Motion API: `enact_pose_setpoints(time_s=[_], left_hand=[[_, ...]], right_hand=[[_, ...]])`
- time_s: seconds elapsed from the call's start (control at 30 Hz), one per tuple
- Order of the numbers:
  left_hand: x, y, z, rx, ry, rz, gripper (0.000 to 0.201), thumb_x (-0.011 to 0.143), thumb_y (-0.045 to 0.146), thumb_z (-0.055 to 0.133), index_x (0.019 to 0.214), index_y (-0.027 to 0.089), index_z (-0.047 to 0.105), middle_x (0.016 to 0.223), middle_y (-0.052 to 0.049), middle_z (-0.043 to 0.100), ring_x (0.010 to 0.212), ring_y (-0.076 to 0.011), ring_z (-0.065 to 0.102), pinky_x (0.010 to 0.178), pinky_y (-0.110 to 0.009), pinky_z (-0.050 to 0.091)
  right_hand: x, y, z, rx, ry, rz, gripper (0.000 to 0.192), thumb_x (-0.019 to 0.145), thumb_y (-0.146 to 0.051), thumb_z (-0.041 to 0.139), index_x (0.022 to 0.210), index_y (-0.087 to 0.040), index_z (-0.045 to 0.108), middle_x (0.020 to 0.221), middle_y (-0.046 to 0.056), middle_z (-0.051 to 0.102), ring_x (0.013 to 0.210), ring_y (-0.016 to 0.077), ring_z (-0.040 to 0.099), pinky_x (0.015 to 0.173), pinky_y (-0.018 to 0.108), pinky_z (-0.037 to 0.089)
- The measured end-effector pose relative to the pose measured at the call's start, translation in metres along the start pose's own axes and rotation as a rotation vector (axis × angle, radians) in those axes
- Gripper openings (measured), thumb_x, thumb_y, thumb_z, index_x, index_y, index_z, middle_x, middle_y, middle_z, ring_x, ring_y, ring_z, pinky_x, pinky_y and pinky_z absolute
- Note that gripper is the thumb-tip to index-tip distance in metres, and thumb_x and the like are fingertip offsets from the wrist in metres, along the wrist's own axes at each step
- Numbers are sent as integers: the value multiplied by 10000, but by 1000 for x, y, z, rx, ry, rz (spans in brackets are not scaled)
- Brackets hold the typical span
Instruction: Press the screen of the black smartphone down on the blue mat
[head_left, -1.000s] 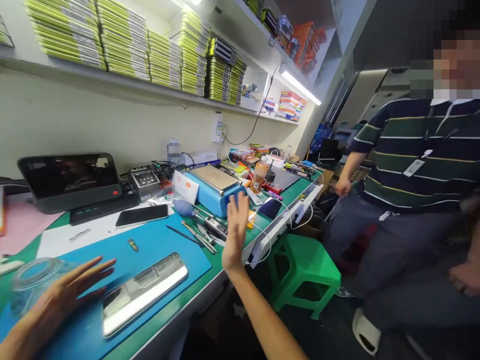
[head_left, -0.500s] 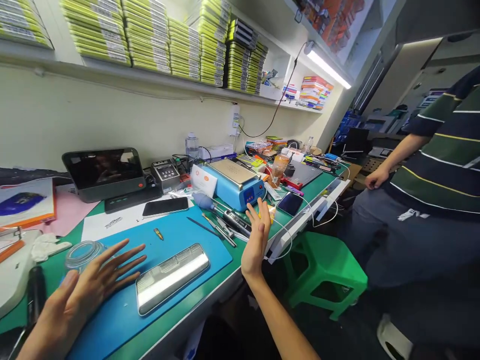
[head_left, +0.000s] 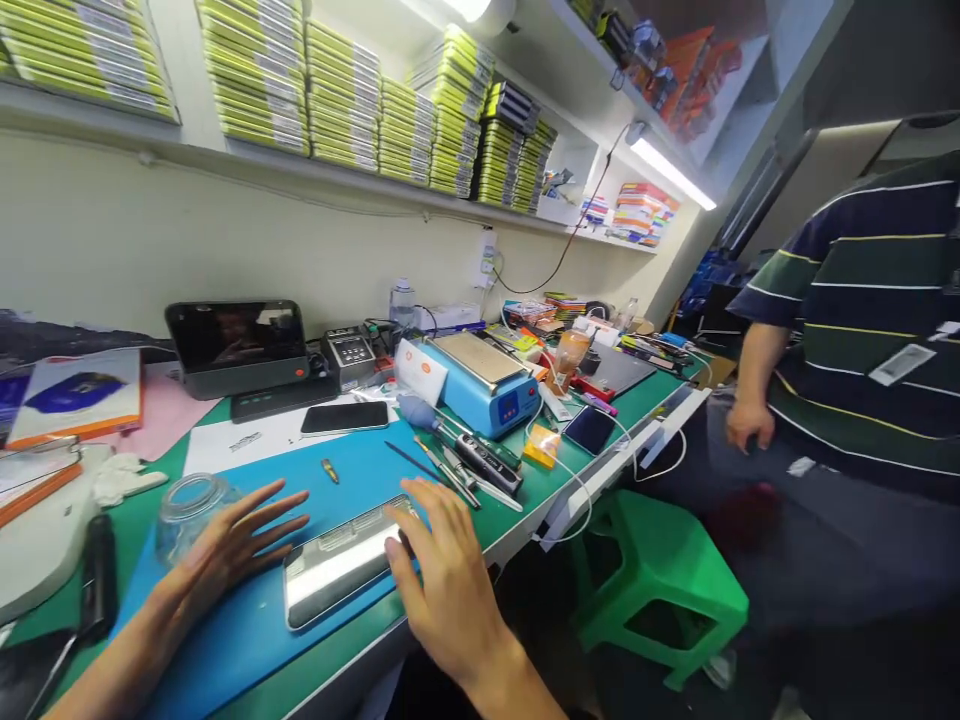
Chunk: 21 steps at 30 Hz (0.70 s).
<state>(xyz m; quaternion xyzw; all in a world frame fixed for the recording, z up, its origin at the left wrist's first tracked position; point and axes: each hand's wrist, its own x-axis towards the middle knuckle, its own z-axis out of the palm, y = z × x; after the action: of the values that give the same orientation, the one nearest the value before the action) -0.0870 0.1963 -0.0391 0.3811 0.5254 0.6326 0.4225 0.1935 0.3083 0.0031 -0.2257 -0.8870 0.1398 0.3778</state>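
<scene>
My left hand (head_left: 225, 555) lies open and flat on the blue work mat (head_left: 247, 620), just left of a shiny silver phone (head_left: 337, 572) that rests face down. A clear glass jar (head_left: 187, 510) stands beside its fingers. My right hand (head_left: 442, 580) hovers open over the right end of the silver phone, fingers spread, with the thumb tip at the phone's edge. Neither hand holds anything. Several tweezers and thin tools (head_left: 457, 468) lie just beyond my right hand.
A blue heating plate (head_left: 484, 385), a black phone (head_left: 345, 417), a dark tablet (head_left: 240, 345) and a small meter (head_left: 349, 355) crowd the green bench. A person in a striped shirt (head_left: 870, 330) stands at right. A green stool (head_left: 664, 575) sits below the bench edge.
My right hand dropped from raised near the blue heating plate down to the silver phone's right end. My left hand stayed flat on the mat. The view swung slightly left.
</scene>
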Motion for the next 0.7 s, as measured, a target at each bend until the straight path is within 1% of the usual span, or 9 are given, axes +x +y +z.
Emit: enact_pose_setpoints(time_s=[0.07,0.13,0.23,0.33,0.4,0.47,0.53,0.6,0.7], left_hand=[[-5,11,1,28,-100,58,738,1006,783,443,1569,309,485,1570,-148,569,1410,-456,575,1165,-691,510],[-8,18,1,57,-162,99,744,1028,772,406,1598,297,461,1598,-160,536,1428,-449,560,1182,-686,490],[-9,23,0,90,-187,109,763,1023,794,396,1596,297,479,1606,-164,526,1437,-454,550,1185,-683,486],[-8,22,0,116,-195,119,779,1007,820,412,1592,312,488,1608,-160,525,1440,-454,547,1176,-676,497],[-7,20,1,125,-190,122,795,996,837,425,1595,319,483,1610,-160,521,1439,-453,549,1170,-674,503],[-6,16,1,129,-182,116,821,985,854,433,1604,315,470,1613,-172,514,1429,-457,558,1166,-679,505],[-4,12,0,130,-174,110,854,975,871,431,1618,308,448,1620,-187,501,1416,-465,567,1158,-687,510],[-3,9,-2,136,-170,108,874,970,883,426,1624,303,435,1625,-193,492,1409,-469,573,1146,-689,521],[-3,11,-4,165,-179,109,862,976,881,420,1615,305,449,1625,-180,495,1418,-461,566,1146,-674,534]], right_hand=[[-8,-16,10,-69,-24,10,312,1088,-337,542,1366,-251,655,1578,92,595,1494,329,533,1244,590,500],[-15,-29,22,-114,1,-5,336,1091,-336,549,1397,-232,641,1602,90,579,1508,324,528,1219,571,536],[-18,-43,36,-140,29,-121,358,1085,-342,568,1415,-219,632,1619,87,564,1516,311,526,1194,546,562],[-15,-44,39,-125,11,-200,307,1087,-351,558,1347,-226,663,1629,73,553,1540,297,499,1238,555,520],[-15,-36,35,-133,-1,-155,282,1099,-338,536,1330,-244,668,1640,64,538,1554,296,480,1251,583,502],[-19,-21,26,-176,14,-44,278,1109,-315,514,1336,-267,668,1645,63,526,1559,317,469,1226,638,511],[-25,-5,16,-227,57,90,286,1117,-305,492,1341,-292,670,1633,67,530,1555,345,469,1164,678,551],[-33,5,9,-257,90,173,304,1122,-314,477,1365,-310,659,1614,70,544,1544,356,479,1106,677,594],[-44,0,18,-273,95,143,359,1112,-306,486,1446,-297,615,1637,77,520,1550,352,465,1113,646,599]])
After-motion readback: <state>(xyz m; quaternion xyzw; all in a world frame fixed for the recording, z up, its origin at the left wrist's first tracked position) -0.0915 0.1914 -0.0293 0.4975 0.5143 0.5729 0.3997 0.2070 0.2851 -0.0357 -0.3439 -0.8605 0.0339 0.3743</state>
